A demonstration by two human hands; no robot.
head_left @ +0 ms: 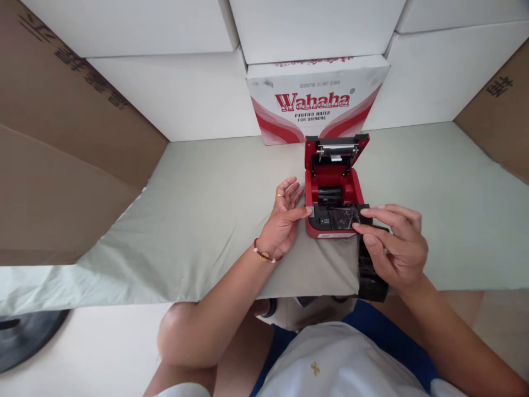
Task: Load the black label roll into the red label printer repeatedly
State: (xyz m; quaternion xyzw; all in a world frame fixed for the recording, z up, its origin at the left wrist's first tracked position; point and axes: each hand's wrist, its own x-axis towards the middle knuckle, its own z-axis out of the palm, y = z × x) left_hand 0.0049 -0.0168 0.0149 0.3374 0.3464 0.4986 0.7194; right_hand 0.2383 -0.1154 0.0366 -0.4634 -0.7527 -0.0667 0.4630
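A small red printer [358,184] stands in front of me with its lid [365,144] raised, showing a roller inside the lid. In its red well lies a shiny black roll [329,196]. My left hand [284,220] holds the printer at its left side, thumb on the front left corner and fingers stretched along the side. Across the printer's black front part lies a glossy black film [342,218]. My right hand [399,242] grips the film's right end between its fingers. Below this hand, a black sheet-like piece [372,284] reaches down past the table edge; its upper part is partly hidden.
The table [215,220] has a pale green cloth. Behind the printer stands a white and red Wahaha water carton [316,105], among stacked white boxes [173,94]. Brown cardboard walls rise at left [74,165] and right [500,116]. A black round base [33,336] is on the floor.
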